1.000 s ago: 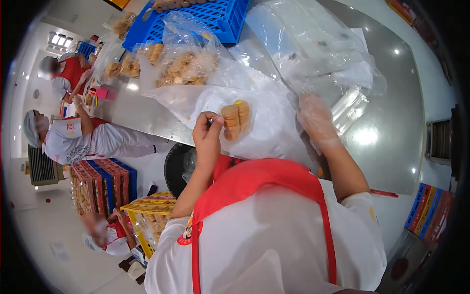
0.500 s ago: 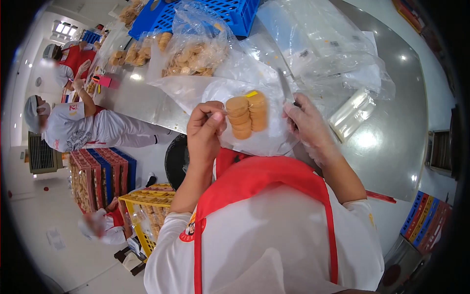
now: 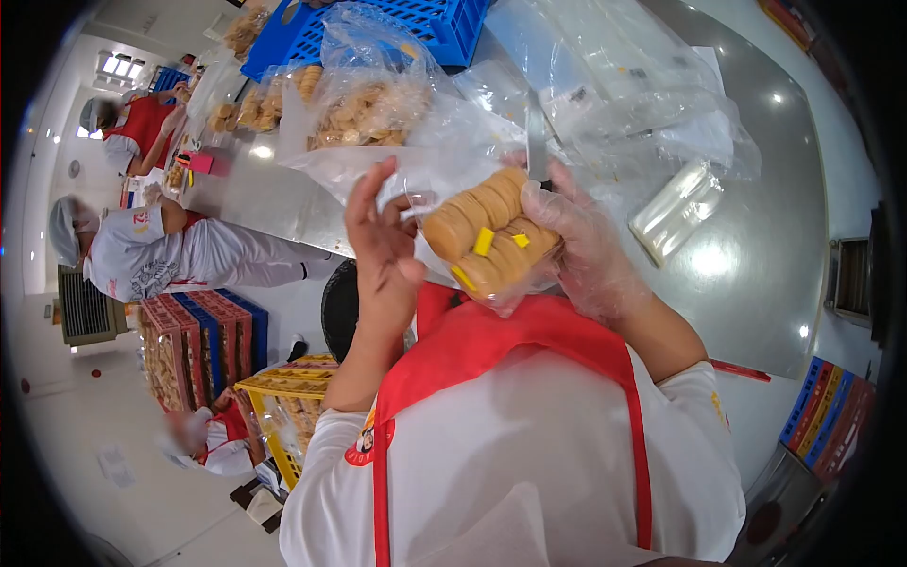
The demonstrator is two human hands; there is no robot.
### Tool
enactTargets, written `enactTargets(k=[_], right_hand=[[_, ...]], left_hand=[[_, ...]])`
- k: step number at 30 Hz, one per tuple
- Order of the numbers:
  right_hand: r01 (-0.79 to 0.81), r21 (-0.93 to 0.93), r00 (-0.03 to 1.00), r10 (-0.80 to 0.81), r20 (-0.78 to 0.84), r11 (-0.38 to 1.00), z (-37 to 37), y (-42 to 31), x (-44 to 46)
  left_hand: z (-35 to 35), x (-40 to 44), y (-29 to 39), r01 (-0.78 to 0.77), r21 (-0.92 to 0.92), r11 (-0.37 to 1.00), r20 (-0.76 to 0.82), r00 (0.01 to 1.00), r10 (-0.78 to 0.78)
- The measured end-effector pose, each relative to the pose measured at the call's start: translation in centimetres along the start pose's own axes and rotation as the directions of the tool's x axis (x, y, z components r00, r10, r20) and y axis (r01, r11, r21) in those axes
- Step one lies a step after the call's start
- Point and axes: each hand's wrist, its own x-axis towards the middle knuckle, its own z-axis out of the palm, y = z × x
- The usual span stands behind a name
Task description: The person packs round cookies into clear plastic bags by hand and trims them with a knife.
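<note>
A clear bag of round tan biscuits (image 3: 477, 213), stacked in two rows with yellow bits of tape on it, is tilted in front of my apron. My right hand (image 3: 586, 241), in a clear plastic glove, grips the bag's right end. The same hand also holds a knife (image 3: 536, 137), its blade pointing away from me. Beside the bag's left end is my bare left hand (image 3: 383, 250), its fingers spread and apart from the biscuits. Behind lies a large clear bag of loose biscuit pieces (image 3: 364, 113) on white plastic sheeting (image 3: 321, 170).
Flat clear bags (image 3: 633, 85) and a plastic-wrapped bundle (image 3: 675, 213) lie on the metal table (image 3: 756, 246). A blue crate (image 3: 453, 28) stands at the back. Co-workers (image 3: 142, 241) are at the left, near stacked crates (image 3: 203, 340) and a yellow crate (image 3: 274, 439).
The biscuit bag has turned, come closer and passed from my left hand to my right. My left hand has let go and spread its fingers. The knife now points more upright.
</note>
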Motion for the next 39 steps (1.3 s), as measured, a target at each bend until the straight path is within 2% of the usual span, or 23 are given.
enactTargets(k=[1, 3, 4, 6, 13, 16, 19, 22, 25, 33, 35, 37, 39], right_hand=[[0.010, -0.044, 0.999, -0.012, -0.036, 0.999, 0.4, -0.2, -0.4], [0.136, -0.093, 0.983, -0.146, -0.114, 0.986, 1.4, 0.3, -0.2], [0.197, -0.123, 0.965, -0.214, -0.149, 0.973, 1.8, 0.5, -0.2], [0.204, -0.091, 0.972, -0.213, -0.100, 0.975, 1.7, 0.5, -0.7], [0.308, 0.024, 0.951, -0.307, -0.027, 0.951, 1.3, 1.5, -0.7], [0.223, 0.006, 0.975, -0.223, 0.024, 0.975, 1.6, 0.6, -1.5], [0.269, -0.040, 0.962, -0.267, 0.059, 0.962, 0.6, 1.5, -1.1], [0.334, -0.104, 0.942, -0.327, 0.076, 0.937, -0.2, 2.1, -0.8], [0.314, -0.005, 0.949, -0.314, 0.033, 0.949, 0.5, 1.6, -1.3], [0.320, -0.030, 0.947, -0.320, 0.012, 0.947, 1.0, 1.3, -1.2], [0.253, -0.023, 0.967, -0.252, 0.029, 0.967, 0.8, 1.2, -1.0], [0.134, -0.005, 0.988, -0.133, 0.081, 0.991, 0.2, 1.2, -0.9], [0.090, -0.001, 0.993, -0.090, 0.073, 0.996, 0.7, 1.2, -0.9]], left_hand=[[0.4, 0.0, 0.5, 0.018, 0.013, 1.000, 0.072, 0.997, -0.019], [1.1, 0.0, 1.6, 0.048, 0.045, 0.998, 0.214, 0.975, -0.056], [1.4, 0.0, 2.1, 0.101, 0.081, 0.992, 0.206, 0.972, -0.115], [1.6, 0.0, 2.4, 0.163, 0.126, 0.978, 0.172, 0.968, -0.184], [1.3, 0.0, 3.2, 0.124, 0.091, 0.988, 0.215, 0.966, -0.141], [0.7, 0.1, 3.6, 0.066, 0.157, 0.985, 0.273, 0.956, -0.108], [0.4, 0.5, 3.4, -0.034, 0.184, 0.982, 0.324, 0.946, -0.028], [0.6, 0.7, 3.6, -0.037, 0.157, 0.987, 0.335, 0.942, -0.018], [0.9, 0.5, 3.7, 0.020, 0.094, 0.995, 0.309, 0.950, -0.048], [0.9, 0.5, 3.6, 0.022, 0.108, 0.994, 0.315, 0.948, -0.055], [1.0, 0.3, 3.3, 0.054, 0.108, 0.993, 0.231, 0.970, -0.078], [0.9, 0.3, 2.7, 0.032, 0.097, 0.995, 0.195, 0.979, -0.051], [0.8, 0.7, 1.8, -0.040, 0.077, 0.996, 0.207, 0.978, 0.024]])
